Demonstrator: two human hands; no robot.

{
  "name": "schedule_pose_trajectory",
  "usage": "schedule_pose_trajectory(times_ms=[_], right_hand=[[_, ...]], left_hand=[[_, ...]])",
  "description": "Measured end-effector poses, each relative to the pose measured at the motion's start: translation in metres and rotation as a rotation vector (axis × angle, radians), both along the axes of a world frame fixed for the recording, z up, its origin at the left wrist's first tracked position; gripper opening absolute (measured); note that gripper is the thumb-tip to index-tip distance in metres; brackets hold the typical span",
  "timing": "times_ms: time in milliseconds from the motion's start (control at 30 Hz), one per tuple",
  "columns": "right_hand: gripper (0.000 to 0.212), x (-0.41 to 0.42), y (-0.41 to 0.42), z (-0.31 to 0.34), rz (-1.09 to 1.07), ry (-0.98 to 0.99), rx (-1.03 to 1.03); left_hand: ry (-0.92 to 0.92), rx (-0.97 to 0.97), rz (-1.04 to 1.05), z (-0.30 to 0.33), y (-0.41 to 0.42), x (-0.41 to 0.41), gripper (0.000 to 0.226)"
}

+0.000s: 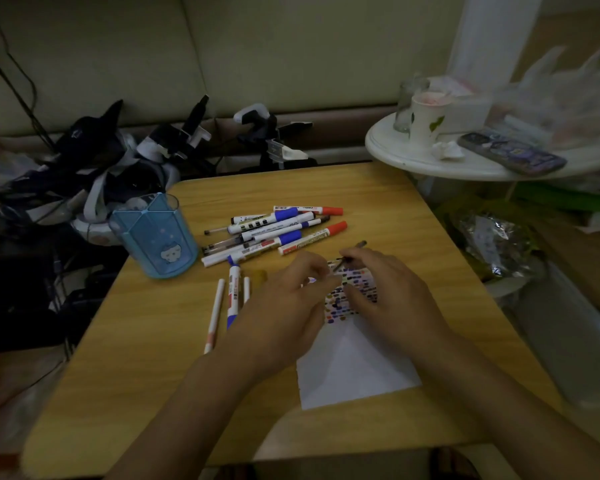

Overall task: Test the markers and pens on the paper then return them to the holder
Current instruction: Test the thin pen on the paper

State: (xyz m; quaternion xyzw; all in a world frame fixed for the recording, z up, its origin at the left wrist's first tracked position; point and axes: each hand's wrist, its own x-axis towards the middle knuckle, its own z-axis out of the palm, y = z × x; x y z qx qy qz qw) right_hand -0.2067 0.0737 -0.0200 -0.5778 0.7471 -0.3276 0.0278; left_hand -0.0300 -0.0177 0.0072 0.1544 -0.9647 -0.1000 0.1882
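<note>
A white paper point(354, 368) lies on the wooden table point(153, 375), its far end covered with coloured test marks. Over those marks my right hand point(388, 289) pinches a thin dark pen point(352, 252), tip down toward the paper. My left hand point(291, 299) hovers beside it with fingers curled near the pen's tip; what it holds is hidden. A pile of several markers and pens point(274, 233) with blue, red and black caps lies beyond. Three more pens point(232, 296) lie left of my left hand. The blue translucent holder point(156, 237) stands at the far left.
A round white side table point(430, 161) at the right carries a paper cup, a glass, a tissue and a phone. Dark straps and devices are heaped behind the holder. Plastic bags lie right of the table.
</note>
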Motion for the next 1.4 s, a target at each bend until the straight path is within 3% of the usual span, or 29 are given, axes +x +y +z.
schedule_pose_trajectory(times_ms=[133, 233, 333, 500, 733, 900, 1100, 1300, 1400], right_hand=[[0.026, -0.004, 0.003, 0.006, -0.114, -0.028, -0.049], [0.009, -0.007, 0.005, 0.013, -0.160, -0.175, -0.089], [0.012, -0.004, 0.005, 0.019, -0.085, -0.525, -0.108], [0.018, 0.002, 0.007, 0.023, 0.100, -0.771, -0.103], [0.013, 0.006, 0.006, 0.023, 0.153, -0.878, -0.094], [0.011, 0.006, 0.005, 0.021, 0.137, -0.837, -0.072], [0.019, 0.005, 0.007, 0.022, 0.135, -0.841, -0.071], [0.022, 0.005, 0.009, 0.024, 0.182, -0.833, -0.047], [0.021, 0.001, 0.011, 0.025, 0.162, -0.875, -0.058]], left_hand=[[0.018, 0.071, -0.017, 0.002, 0.004, -0.001, 0.058], [-0.006, 0.054, 0.031, 0.000, 0.001, 0.000, 0.063], [-0.004, 0.042, 0.084, -0.002, -0.005, -0.001, 0.062], [-0.048, 0.070, 0.115, 0.000, -0.007, -0.006, 0.053], [-0.132, 0.162, 0.053, 0.001, -0.002, -0.017, 0.028], [-0.172, 0.206, 0.073, -0.003, 0.000, -0.020, 0.019], [-0.093, 0.285, 0.023, -0.001, 0.004, -0.021, 0.026], [-0.075, 0.163, 0.026, 0.000, -0.001, -0.021, 0.022], [-0.068, 0.157, 0.062, 0.003, -0.003, -0.017, 0.035]])
